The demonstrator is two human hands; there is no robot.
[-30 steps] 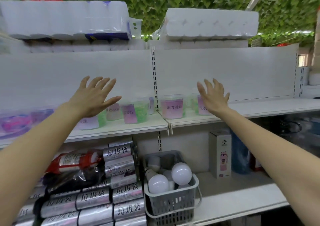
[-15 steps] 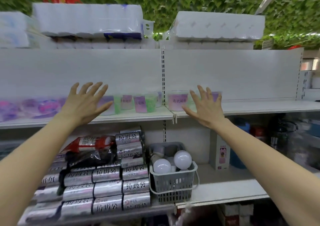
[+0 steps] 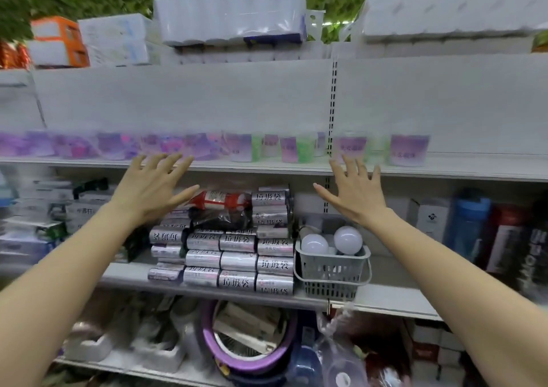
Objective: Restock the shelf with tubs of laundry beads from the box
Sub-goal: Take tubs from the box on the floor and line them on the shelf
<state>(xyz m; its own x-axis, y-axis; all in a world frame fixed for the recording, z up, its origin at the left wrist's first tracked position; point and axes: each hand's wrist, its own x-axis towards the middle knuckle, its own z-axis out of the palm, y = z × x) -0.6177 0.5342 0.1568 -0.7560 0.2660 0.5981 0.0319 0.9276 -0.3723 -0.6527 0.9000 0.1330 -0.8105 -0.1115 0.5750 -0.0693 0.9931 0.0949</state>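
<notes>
Both my hands were empty, fingers spread straight. My left hand (image 3: 151,190) and right hand (image 3: 355,196) hung just below the shelf (image 3: 267,168) edge. The tubs (image 3: 296,149) stood upright on it, up and beyond my fingertips, the nearest just above my right hand. No box showed.

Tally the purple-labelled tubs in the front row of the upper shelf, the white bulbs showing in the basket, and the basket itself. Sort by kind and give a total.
Front-row tubs with purple labels: 4 (blurred; more stand behind them)
White bulbs: 2 showing
Grey basket: 1
Total: 7
</notes>
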